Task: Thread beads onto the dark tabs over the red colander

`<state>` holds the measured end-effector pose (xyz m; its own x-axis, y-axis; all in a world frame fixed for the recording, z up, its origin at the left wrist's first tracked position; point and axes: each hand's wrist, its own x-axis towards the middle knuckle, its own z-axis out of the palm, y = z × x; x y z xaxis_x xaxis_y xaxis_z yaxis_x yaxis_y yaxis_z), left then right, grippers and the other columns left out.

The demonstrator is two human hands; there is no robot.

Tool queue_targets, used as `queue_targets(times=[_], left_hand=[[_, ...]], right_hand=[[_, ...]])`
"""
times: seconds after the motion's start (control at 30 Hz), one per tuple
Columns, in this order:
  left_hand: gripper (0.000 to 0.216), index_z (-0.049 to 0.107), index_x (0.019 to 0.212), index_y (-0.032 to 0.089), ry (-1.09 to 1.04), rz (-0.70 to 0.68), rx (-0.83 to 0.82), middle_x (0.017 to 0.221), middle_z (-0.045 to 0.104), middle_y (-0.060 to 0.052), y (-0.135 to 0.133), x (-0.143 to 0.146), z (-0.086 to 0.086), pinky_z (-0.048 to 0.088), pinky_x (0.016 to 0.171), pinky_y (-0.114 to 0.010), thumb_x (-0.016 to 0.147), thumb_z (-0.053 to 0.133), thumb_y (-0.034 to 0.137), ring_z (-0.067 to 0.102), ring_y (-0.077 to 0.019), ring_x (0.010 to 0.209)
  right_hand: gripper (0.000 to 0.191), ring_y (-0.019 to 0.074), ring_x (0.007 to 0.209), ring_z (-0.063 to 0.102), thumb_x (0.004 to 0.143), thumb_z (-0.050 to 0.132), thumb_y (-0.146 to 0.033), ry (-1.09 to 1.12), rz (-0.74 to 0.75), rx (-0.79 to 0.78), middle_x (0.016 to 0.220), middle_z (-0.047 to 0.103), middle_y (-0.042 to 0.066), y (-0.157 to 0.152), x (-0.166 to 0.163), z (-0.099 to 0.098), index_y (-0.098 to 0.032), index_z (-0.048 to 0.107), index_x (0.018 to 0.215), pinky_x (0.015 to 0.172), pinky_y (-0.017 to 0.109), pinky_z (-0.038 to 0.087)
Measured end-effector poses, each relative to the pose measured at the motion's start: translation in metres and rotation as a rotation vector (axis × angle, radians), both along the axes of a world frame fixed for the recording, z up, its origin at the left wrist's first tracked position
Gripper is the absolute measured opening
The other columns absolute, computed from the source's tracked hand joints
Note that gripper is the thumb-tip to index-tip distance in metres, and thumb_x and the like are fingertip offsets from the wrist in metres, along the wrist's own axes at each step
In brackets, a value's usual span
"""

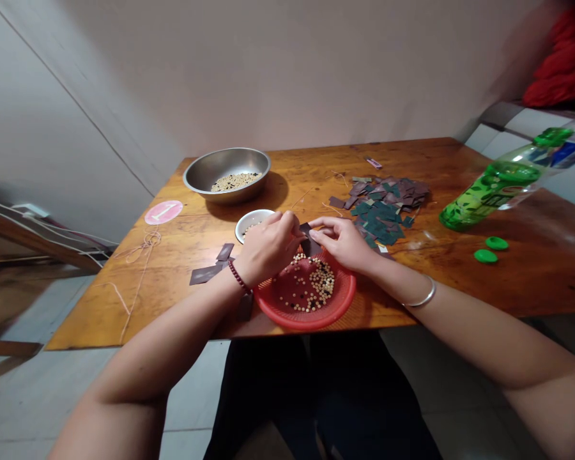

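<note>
Basket (311,324), red mesh, below grip. Right hand (342,244) pinches flat dark-brown piece (311,247) between hands; visible part runs near-far, long axis partly hidden. Left hand (269,248) bunched, can't tell if pinching. Steel bowl (197,184) beyond-left.

Blocked forward-left by small bowl (240,228) and steel bowl (227,161), on the right by scraps (379,216), then bottle (489,191) and caps (485,256). Passable between steel bowl and scraps, over thin threads (303,197); tight between scraps and bottle. Bounded below by basket (303,324).

Wooden table (177,255) with basket (306,324), bottle (489,188)
</note>
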<state>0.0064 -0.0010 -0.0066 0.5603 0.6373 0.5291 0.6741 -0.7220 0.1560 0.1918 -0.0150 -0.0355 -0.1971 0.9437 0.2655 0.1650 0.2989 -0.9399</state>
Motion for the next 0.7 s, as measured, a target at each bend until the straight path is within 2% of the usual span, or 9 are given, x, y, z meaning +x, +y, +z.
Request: queue_targets(times=[0.1, 0.27, 0.4, 0.57, 0.7], left_hand=[[0.019, 0.049, 0.089, 0.018, 0.005, -0.053, -0.049, 0.083, 0.062, -0.004, 0.0003, 0.0001, -0.0004, 0.039, 0.059, -0.025, 0.082, 0.057, 0.034, 0.056, -0.0146, 0.068], [0.017, 0.050, 0.088, 0.017, -0.002, 0.007, 0.023, 0.081, 0.061, -0.005, 0.0005, 0.0003, -0.0014, 0.039, 0.060, -0.026, 0.084, 0.053, 0.034, 0.056, -0.0157, 0.070], [0.019, 0.050, 0.088, 0.017, 0.007, -0.053, -0.005, 0.082, 0.061, -0.005, 0.0007, -0.0007, -0.0019, 0.038, 0.058, -0.025, 0.084, 0.054, 0.035, 0.055, -0.0137, 0.066], [0.020, 0.048, 0.084, 0.018, -0.097, -0.013, 0.118, 0.080, 0.062, -0.002, 0.0023, -0.0017, -0.0034, 0.039, 0.062, -0.024, 0.085, 0.056, 0.036, 0.056, -0.0133, 0.071], [0.022, 0.047, 0.084, 0.018, -0.061, -0.024, 0.109, 0.078, 0.062, -0.001, 0.0021, -0.0015, -0.0037, 0.040, 0.062, -0.024, 0.086, 0.056, 0.038, 0.057, -0.0130, 0.070]], right_hand=[[0.028, 0.0159, 0.068, 0.065, 0.080, 0.060, -0.034, -0.010, -0.020, 0.004, 0.080, 0.070, 0.007, -0.0003, -0.0002, 0.0005, -0.013, 0.063, 0.098, 0.067, 0.030, 0.053], [0.027, 0.0157, 0.068, 0.065, 0.080, 0.059, -0.032, -0.019, -0.002, 0.002, 0.078, 0.070, 0.006, -0.0006, 0.0001, 0.0011, -0.013, 0.063, 0.099, 0.066, 0.029, 0.053], [0.026, 0.0162, 0.071, 0.066, 0.080, 0.060, -0.031, -0.008, -0.023, -0.005, 0.083, 0.070, 0.008, -0.0003, 0.0001, 0.0002, -0.013, 0.064, 0.098, 0.069, 0.030, 0.053], [0.028, 0.0163, 0.071, 0.066, 0.081, 0.059, -0.032, 0.029, 0.028, -0.024, 0.080, 0.070, 0.007, -0.0007, -0.0003, 0.0008, -0.013, 0.065, 0.101, 0.069, 0.030, 0.054], [0.028, 0.0160, 0.072, 0.067, 0.080, 0.060, -0.030, 0.043, 0.023, -0.018, 0.083, 0.071, 0.008, -0.0009, -0.0007, 0.0017, -0.012, 0.065, 0.101, 0.069, 0.029, 0.054]])
